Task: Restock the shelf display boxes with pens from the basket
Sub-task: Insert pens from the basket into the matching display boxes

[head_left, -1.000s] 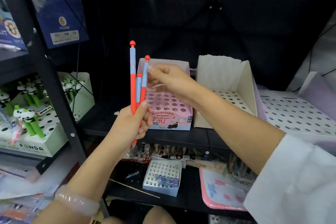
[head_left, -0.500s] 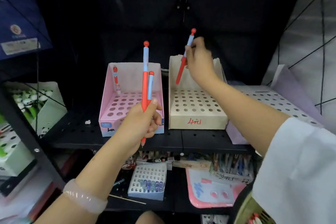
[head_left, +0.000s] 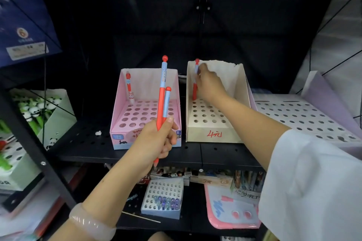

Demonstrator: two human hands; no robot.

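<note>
My left hand [head_left: 156, 139] grips two red-and-blue pens [head_left: 162, 92] upright in front of the pink display box [head_left: 117, 123]. One similar pen [head_left: 128, 86] stands in that box's back left hole. My right hand [head_left: 208, 86] pinches another red-and-blue pen [head_left: 195, 84] and holds it upright at the back left corner of the cream display box [head_left: 211, 135], its tip at the holes there. The basket is out of view.
A lilac holed box [head_left: 305, 115] sits right of the cream box. A green panda pen display [head_left: 49, 107] stands at left behind a black shelf post [head_left: 33, 143]. The lower shelf holds a small white holed box [head_left: 162, 197] and a pink board [head_left: 231, 209].
My right hand took one pen from the left hand's bunch, carried it right and lowered it into the cream box's back left corner. The view shifted left to right.
</note>
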